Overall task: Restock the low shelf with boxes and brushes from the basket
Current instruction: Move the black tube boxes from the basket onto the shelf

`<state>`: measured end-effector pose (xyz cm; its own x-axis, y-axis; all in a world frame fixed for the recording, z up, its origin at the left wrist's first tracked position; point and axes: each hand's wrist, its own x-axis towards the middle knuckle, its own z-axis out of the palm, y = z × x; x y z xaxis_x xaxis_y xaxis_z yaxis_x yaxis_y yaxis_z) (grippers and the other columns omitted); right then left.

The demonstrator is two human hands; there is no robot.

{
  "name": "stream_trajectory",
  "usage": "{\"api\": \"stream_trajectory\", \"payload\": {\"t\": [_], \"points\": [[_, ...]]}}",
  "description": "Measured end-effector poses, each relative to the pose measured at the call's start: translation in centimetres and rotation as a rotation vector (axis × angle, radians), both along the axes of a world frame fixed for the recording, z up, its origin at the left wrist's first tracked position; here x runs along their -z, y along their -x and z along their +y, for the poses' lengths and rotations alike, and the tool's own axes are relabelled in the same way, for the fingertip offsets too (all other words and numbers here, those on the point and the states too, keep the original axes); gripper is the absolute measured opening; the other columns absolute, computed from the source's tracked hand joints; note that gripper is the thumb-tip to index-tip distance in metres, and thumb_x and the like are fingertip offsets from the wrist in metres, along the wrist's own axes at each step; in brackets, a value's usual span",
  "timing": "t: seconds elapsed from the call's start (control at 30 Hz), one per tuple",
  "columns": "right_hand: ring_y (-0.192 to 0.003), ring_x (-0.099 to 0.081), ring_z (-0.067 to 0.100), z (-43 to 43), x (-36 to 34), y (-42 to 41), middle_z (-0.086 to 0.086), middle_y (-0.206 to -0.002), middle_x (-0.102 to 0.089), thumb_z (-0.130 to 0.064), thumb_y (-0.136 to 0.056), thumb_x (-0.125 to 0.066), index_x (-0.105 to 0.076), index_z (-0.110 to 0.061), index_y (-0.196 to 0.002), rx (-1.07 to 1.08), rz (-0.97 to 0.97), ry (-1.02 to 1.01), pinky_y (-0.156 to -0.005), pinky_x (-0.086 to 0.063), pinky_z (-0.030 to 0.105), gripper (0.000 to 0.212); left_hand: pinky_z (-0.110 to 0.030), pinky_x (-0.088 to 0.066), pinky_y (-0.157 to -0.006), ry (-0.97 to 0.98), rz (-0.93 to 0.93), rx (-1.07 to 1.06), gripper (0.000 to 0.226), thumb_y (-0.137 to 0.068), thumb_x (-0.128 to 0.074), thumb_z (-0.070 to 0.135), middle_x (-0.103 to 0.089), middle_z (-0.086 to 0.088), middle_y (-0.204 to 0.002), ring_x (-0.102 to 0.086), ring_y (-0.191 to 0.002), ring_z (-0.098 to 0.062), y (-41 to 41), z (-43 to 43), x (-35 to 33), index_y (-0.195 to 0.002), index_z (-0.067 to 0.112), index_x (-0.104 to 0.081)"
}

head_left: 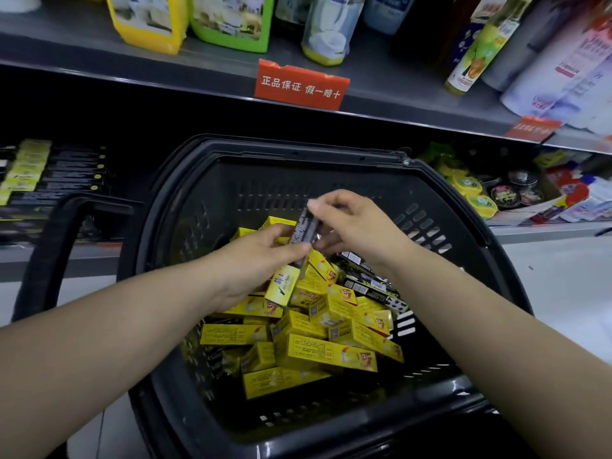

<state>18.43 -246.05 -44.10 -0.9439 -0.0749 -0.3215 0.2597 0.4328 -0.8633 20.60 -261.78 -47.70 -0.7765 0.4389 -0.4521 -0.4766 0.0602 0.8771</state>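
Black basket (155, 207) is parked mid-frame in front of the low shelf (546, 232), loaded with yellow boxes (324, 352). Just above the pile, the left hand (255, 260) is curled round the middle of a long dark box (303, 228), whose top end is pinched by the right hand (357, 226).

Both bare forearms are stretched forward and angled inward, so that the hands are brought together. A narrow black printed cardboard box (304, 226) is gripped from below by the left hand (258, 251) and pinched from above by the right hand (359, 226).
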Motion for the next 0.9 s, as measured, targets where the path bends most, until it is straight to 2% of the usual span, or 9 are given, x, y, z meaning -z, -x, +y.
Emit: {"api": "stream_trajectory", "payload": {"t": [0.1, 0.17, 0.27, 0.4, 0.5, 0.6, 0.7, 0.77, 0.9], "points": [[-0.066, -0.068, 0.014, 2.1, 0.7, 1.5, 0.003, -0.078, -0.065, -0.043, -0.096, -0.046, -0.059, -0.019, -0.105, 0.011, -0.092, -0.051, -0.059, -0.056, 0.022, 0.029, -0.035, -0.056, -0.073, -0.062, -0.12, -0.092, 0.019, -0.091, -0.057, 0.022, -0.07, -0.008, -0.097, -0.067, -0.079, -0.018, 0.5, -0.3, 0.1, -0.109, 0.023, -0.057], [-0.076, -0.064, 0.019, 5.2, 2.2, 2.0, 0.005, -0.086, -0.064, -0.036, -0.095, -0.05, -0.059, -0.011, -0.109, -0.086, -0.114, -0.472, -0.062, -0.051, 0.023, 0.03, -0.033, -0.057, -0.069, -0.046, -0.144, -0.12, 0.025, -0.089, -0.058, 0.023, -0.07, -0.007, -0.095, -0.067, -0.077, -0.017, 0.9, -0.5, 0.1, -0.114, 0.021, -0.055], [-0.098, -0.058, 0.024, 10.0, 5.7, 0.9, 0.01, -0.11, -0.061, -0.026, -0.09, -0.057, -0.056, -0.008, -0.114, -0.471, -0.296, -1.162, -0.075, -0.046, 0.028, 0.03, -0.032, -0.058, -0.066, -0.008, -0.148, -0.151, 0.029, -0.088, -0.06, 0.022, -0.07, -0.009, -0.098, -0.067, -0.076, -0.017, 1.1, -0.7, 0.2, -0.115, 0.015, -0.056], [-0.101, -0.058, 0.025, 12.0, 8.4, -0.5, 0.008, -0.114, -0.059, -0.026, -0.083, -0.064, -0.044, -0.01, -0.126, -0.503, -0.402, -1.265, -0.076, -0.05, 0.032, 0.05, -0.031, -0.051, -0.075, 0.026, -0.165, -0.121, 0.023, -0.088, -0.06, 0.022, -0.071, -0.012, -0.101, -0.066, -0.09, -0.021, 1.1, -0.7, 0.2, -0.104, 0.006, -0.063], [-0.097, -0.059, 0.022, 11.2, 8.5, 0.1, 0.004, -0.107, -0.06, -0.041, -0.079, -0.067, -0.05, -0.013, -0.118, -0.558, -0.381, -1.349, -0.071, -0.049, 0.031, 0.051, -0.035, -0.049, -0.085, 0.031, -0.177, -0.112, 0.02, -0.088, -0.06, 0.022, -0.071, -0.011, -0.102, -0.065, -0.096, -0.021, 1.2, -0.7, 0.1, -0.103, 0.008, -0.063], [-0.089, -0.063, 0.021, 10.4, 5.7, 0.8, 0.006, -0.097, -0.064, -0.046, -0.076, -0.071, -0.061, -0.008, -0.106, -0.515, -0.436, -1.154, -0.075, -0.052, 0.032, 0.049, -0.04, -0.053, -0.085, -0.007, -0.214, -0.134, 0.021, -0.088, -0.061, 0.02, -0.071, -0.008, -0.092, -0.066, -0.08, -0.018, 1.4, -0.8, 0.2, -0.105, 0.008, -0.062], [-0.081, -0.069, 0.017, 8.2, 2.1, 0.7, 0.007, -0.096, -0.069, -0.034, -0.078, -0.072, -0.057, -0.013, -0.105, -0.24, -0.529, -0.444, -0.074, -0.056, 0.027, 0.038, -0.032, -0.056, -0.062, -0.057, -0.239, -0.156, 0.013, -0.089, -0.06, 0.019, -0.071, -0.001, -0.07, -0.067, -0.063, -0.015, 1.5, -0.8, 0.1, -0.097, 0.01, -0.063], [-0.087, -0.07, 0.021, 6.2, 0.8, 0.2, 0.011, -0.107, -0.07, -0.03, -0.075, -0.069, -0.054, -0.009, -0.115, -0.203, -0.526, -0.061, -0.073, -0.057, 0.025, 0.047, -0.034, -0.057, -0.061, -0.094, -0.253, -0.147, 0.009, -0.089, -0.059, 0.018, -0.072, -0.001, -0.069, -0.068, -0.065, -0.016, 1.4, -0.7, 0.0, -0.094, 0.011, -0.063], [-0.089, -0.067, 0.023, 2.6, 0.3, -0.5, 0.013, -0.112, -0.067, -0.028, -0.079, -0.061, -0.051, -0.012, -0.127, -0.283, -0.479, 0.112, -0.075, -0.056, 0.025, 0.052, -0.039, -0.056, -0.072, -0.142, -0.236, -0.144, 0.022, -0.089, -0.059, 0.017, -0.072, -0.01, -0.092, -0.069, -0.08, -0.025, 1.3, -0.5, -0.3, -0.108, 0.008, -0.06]]}}
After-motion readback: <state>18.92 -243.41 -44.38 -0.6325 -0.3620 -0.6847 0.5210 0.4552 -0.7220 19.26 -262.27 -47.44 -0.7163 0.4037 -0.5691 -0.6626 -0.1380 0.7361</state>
